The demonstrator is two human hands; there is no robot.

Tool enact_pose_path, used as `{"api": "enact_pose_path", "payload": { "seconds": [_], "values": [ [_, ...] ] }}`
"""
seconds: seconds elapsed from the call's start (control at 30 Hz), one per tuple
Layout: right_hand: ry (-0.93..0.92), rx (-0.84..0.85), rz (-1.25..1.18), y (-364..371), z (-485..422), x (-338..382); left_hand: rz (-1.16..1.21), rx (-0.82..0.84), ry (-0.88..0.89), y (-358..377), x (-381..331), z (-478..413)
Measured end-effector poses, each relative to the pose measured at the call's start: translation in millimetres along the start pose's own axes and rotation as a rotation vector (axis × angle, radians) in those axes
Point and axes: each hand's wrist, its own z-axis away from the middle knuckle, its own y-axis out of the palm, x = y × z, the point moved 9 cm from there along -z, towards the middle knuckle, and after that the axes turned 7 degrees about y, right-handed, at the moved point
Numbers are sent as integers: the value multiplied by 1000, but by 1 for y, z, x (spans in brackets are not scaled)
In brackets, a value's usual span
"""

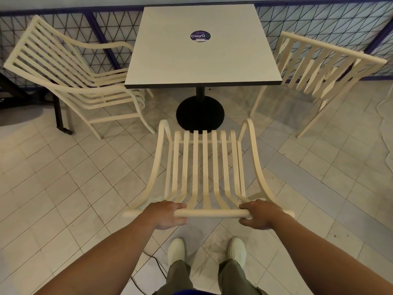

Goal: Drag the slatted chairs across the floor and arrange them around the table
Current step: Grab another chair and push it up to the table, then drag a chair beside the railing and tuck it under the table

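Observation:
A cream slatted chair [204, 167] stands right in front of me, its seat facing the square white table [202, 60]. My left hand [165, 215] and my right hand [260, 213] both grip the top rail of its backrest. The chair's front edge is near the table's black round base [200, 113]. A second slatted chair [70, 73] stands at the table's left side, turned toward it. A third slatted chair [319, 71] is at the table's right side, its back toward me and to the right.
A purple-framed mesh railing [102, 30] runs behind the table. A dark stand leg with a caster [63, 126] is at the left, by the left chair. A thin cable [153, 265] lies on the tiled floor near my feet. A white cord [385, 133] trails at the right edge.

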Motion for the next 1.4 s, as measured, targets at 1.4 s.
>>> {"api": "enact_pose_path", "payload": {
  "seconds": [1.4],
  "values": [
    [305,-216,-506,71,183,-248,-202,145,478,32,-414,-45]
  ]
}}
